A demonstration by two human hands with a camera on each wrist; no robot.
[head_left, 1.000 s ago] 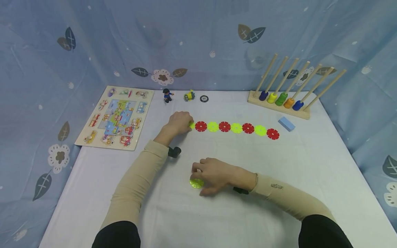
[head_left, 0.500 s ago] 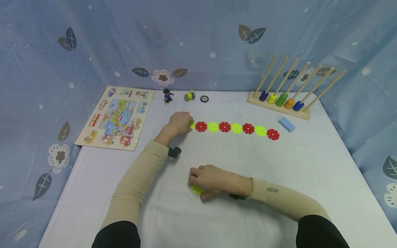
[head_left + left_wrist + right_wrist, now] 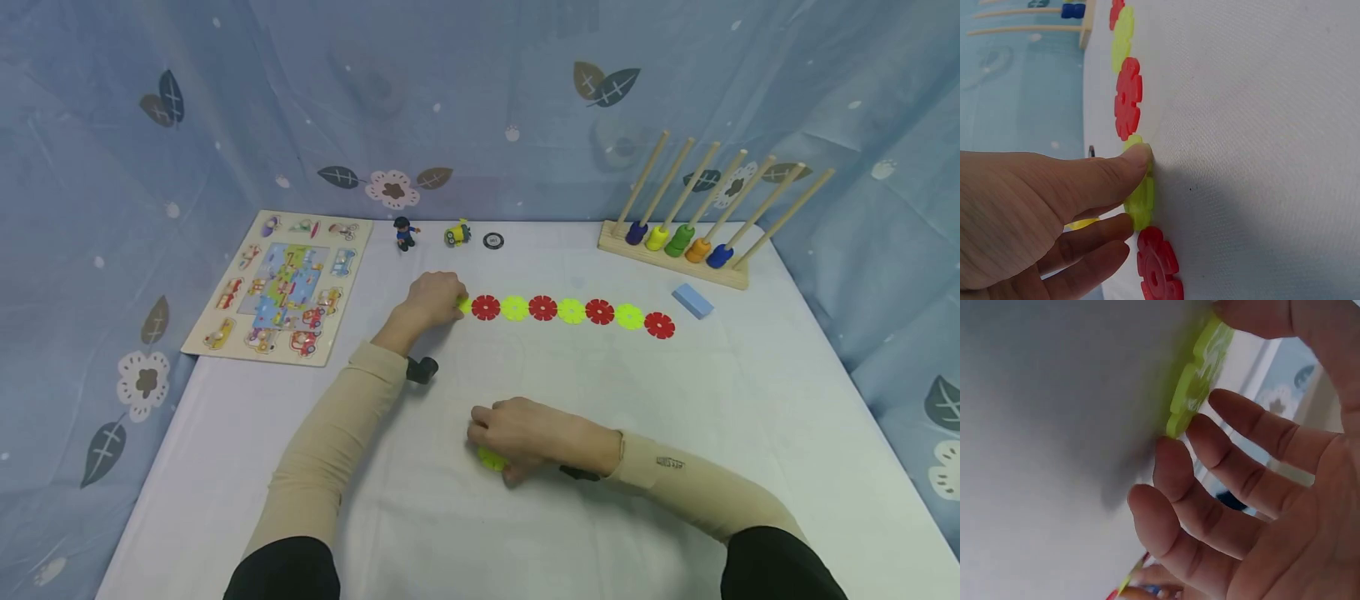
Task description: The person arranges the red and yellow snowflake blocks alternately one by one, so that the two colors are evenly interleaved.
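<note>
At the left end of the row seen in the head view, my left hand pinches a yellow-green flower-shaped disc between thumb and index finger. Red flower discs flank it on both sides; the one nearest the bottom of the left wrist view is covered by the hand in the head view. Closer to the body, my right hand grips another yellow-green flower disc by its edges, thumb on one side and fingertips on the other. That disc is tilted close over the white cloth.
Alternating red and yellow-green discs run rightward to a blue block. Behind stand a pegged wooden bead stand, a toy figure, a small yellow-green toy and a black round token. A vehicle puzzle board lies left.
My right hand has come down from above the lone yellow-green disc, taken hold of its edges and shifted it slightly to the right. The left hand stays where it was.
</note>
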